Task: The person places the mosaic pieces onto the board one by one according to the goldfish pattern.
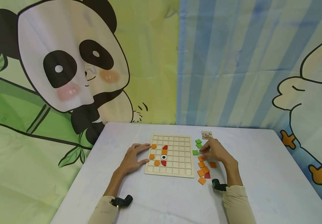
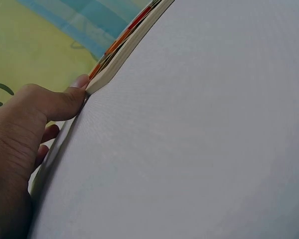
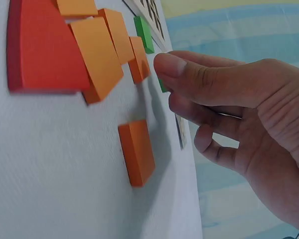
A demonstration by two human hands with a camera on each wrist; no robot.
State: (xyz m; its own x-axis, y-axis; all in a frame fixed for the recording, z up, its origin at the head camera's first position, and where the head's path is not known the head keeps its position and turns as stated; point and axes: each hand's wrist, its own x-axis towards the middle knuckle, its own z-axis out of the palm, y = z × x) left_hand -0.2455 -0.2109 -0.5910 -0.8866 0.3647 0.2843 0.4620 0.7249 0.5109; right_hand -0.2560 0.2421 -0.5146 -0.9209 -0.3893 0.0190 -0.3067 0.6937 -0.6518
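My left hand [image 1: 131, 158] rests against the left edge of a pale wooden grid board [image 1: 179, 161], fingers extended and thumb spread apart. In the left wrist view, its thumb [image 2: 65, 104] touches the board's rim. On the board lie orange round pieces [image 1: 154, 146], an orange square [image 1: 164, 152], red curved pieces [image 1: 163, 163] and a black-and-white eye piece [image 1: 163, 157]. My right hand [image 1: 217, 151] hovers over loose tiles right of the board, loosely bent, with a gap between thumb and forefinger. No tile shows in it. Green tiles [image 1: 195, 152] and orange tiles [image 1: 201, 165] lie nearest.
A small patterned card [image 1: 206, 134] lies beyond the right hand. A red piece [image 1: 207, 175] sits among the orange tiles, with one orange tile [image 1: 212, 164] apart to the right. The white table [image 1: 273, 174] ends at printed curtains [image 1: 222, 62].
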